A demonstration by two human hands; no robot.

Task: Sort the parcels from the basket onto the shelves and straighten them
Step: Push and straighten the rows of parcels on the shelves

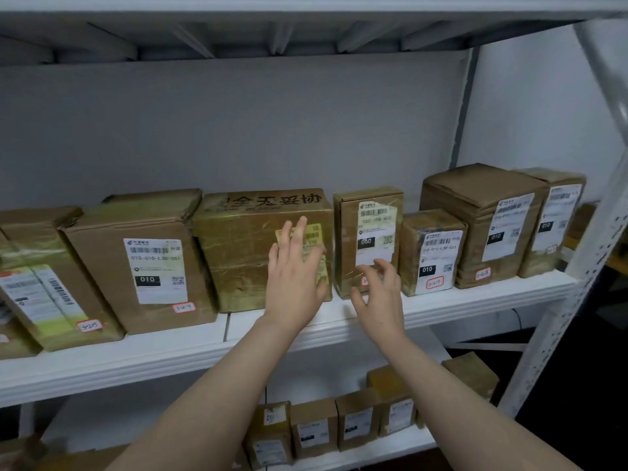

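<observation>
A row of brown cardboard parcels stands on the white shelf (441,305). My left hand (294,273) lies flat with straight fingers against the front of the wide taped parcel with black characters (238,239). My right hand (379,297) hovers with spread, slightly bent fingers just in front of the narrow upright parcel marked 060 (368,219), holding nothing. A small parcel marked 010 (433,256) stands right of it. A larger parcel marked 010 (146,263) stands left of the wide one.
Taller parcels (482,219) fill the shelf's right end beside the white perforated upright (577,300). A tilted parcel (44,287) leans at the far left. The lower shelf holds several small parcels (314,426). Another shelf board runs overhead.
</observation>
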